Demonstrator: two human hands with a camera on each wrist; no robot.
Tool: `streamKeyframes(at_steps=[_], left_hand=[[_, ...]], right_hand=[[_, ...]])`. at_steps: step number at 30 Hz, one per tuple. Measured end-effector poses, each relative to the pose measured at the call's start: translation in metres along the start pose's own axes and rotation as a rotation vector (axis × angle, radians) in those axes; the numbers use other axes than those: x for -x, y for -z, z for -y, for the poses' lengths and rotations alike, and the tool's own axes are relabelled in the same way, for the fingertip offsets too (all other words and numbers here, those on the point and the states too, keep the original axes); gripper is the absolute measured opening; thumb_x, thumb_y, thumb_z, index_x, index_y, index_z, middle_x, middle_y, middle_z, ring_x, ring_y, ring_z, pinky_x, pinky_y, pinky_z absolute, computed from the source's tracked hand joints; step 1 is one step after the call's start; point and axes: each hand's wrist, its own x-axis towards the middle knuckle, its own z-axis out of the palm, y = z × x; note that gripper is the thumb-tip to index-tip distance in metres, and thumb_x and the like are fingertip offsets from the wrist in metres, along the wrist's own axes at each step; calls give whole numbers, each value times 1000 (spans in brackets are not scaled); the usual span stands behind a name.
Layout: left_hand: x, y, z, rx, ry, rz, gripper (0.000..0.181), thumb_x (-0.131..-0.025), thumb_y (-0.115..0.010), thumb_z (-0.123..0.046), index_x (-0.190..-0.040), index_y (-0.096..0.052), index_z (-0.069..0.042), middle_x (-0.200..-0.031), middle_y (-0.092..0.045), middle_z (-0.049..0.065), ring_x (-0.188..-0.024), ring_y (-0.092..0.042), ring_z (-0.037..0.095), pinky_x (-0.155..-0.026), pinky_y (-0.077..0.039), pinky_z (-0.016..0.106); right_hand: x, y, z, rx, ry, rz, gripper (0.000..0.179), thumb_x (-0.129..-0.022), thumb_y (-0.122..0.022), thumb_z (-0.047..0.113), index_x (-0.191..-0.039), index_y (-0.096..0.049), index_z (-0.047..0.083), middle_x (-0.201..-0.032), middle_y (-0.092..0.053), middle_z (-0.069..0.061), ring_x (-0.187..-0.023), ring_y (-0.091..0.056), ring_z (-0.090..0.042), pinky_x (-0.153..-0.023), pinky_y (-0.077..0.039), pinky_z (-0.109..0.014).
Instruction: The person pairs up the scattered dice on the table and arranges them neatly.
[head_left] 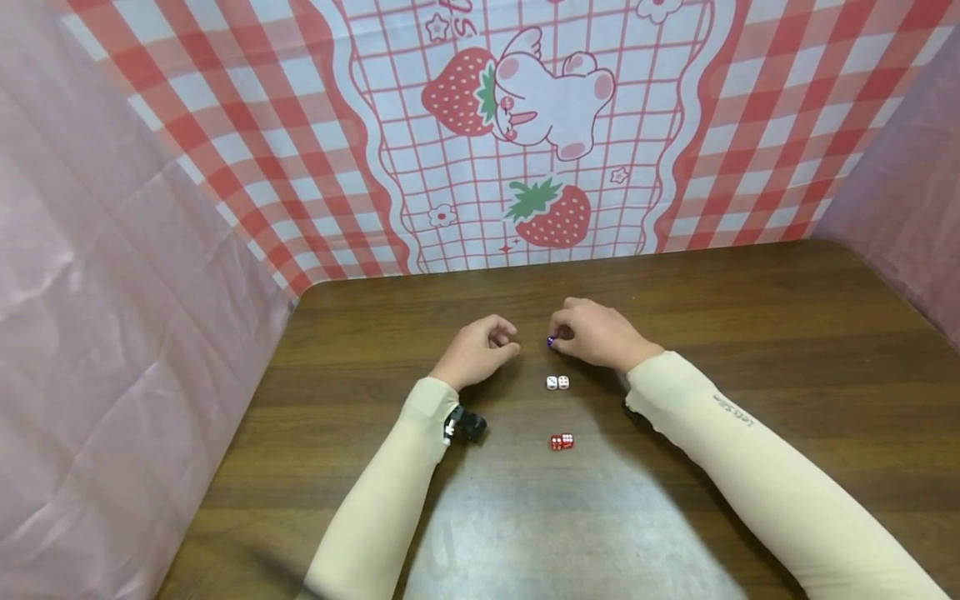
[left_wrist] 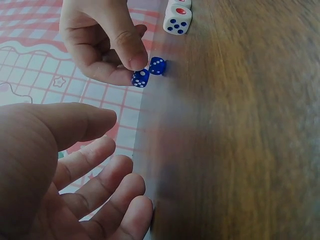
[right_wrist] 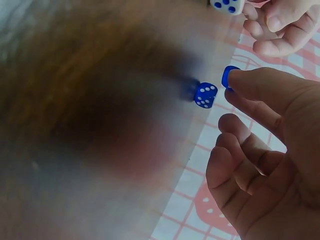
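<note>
Thumb and forefinger of my right hand (head_left: pixel 598 333) pinch a blue die (left_wrist: pixel 140 78) with white pips. A second blue die (right_wrist: pixel 205 95) sits on the table right beside it; in the head view the two can hardly be told apart. My left hand (head_left: pixel 476 352) holds nothing and hovers to the left, its fingers loosely bent and spread from the thumb. Closer to me than the blue dice, two white dice (head_left: pixel 558 382) stand side by side. Nearer still is a pair of red dice (head_left: pixel 561 442), also side by side.
All the dice are on a brown wood-grain table (head_left: pixel 360 417). A red-and-white checked cloth (head_left: pixel 285 142) with strawberries hangs along its far edge. Pink cloth (head_left: pixel 112 292) hangs at both sides. A black wrist camera (head_left: pixel 468 425) is strapped to the left wrist.
</note>
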Motion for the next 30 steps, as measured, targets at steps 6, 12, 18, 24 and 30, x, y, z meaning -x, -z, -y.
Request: streamKeyframes(at_steps=[6,12,18,24,30], left_hand=[[0,0,0,2,-1,1,25,-98,-71,-24,-119,-69,-11,-103,-68,3,-93,-63,17,-86,-52,36],[0,-1,0,-3,1,0,25,-97,-71,-24,-119,-69,-11,-103,-68,2,-93,-63,17,-85,-52,35],[0,-2,0,-12,0,-4,25,-97,-72,-23,-118,-69,-10,-102,-68,3,-92,-63,17,-84,-52,35],[-1,-3,-1,-6,0,8,26,-97,-72,-24,-119,-68,-11,-104,-68,3,-93,-63,18,-86,-52,36],[-1,-3,-2,-29,7,16,27,-97,-72,-24,-121,-68,-11,-106,-68,2,-95,-63,17,-89,-52,36]], right_hand=[[-1,-3,-2,12,-1,18,7,-92,-79,24,-96,-76,19,-100,-61,-3,-98,-57,-25,-75,-52,-45],[-2,-5,-4,13,9,39,6,-92,-79,23,-96,-76,19,-102,-62,-4,-100,-57,-27,-77,-53,-47],[0,-4,-5,-4,1,67,9,-93,-78,23,-101,-77,17,-105,-63,-4,-101,-58,-26,-84,-53,-47],[9,3,-10,-28,-11,40,20,-91,-80,21,-108,-74,11,-108,-65,-7,-103,-62,-26,-90,-53,-47],[16,6,-19,-35,-54,42,19,-92,-79,20,-107,-73,11,-105,-66,-5,-99,-64,-24,-88,-54,-47]])
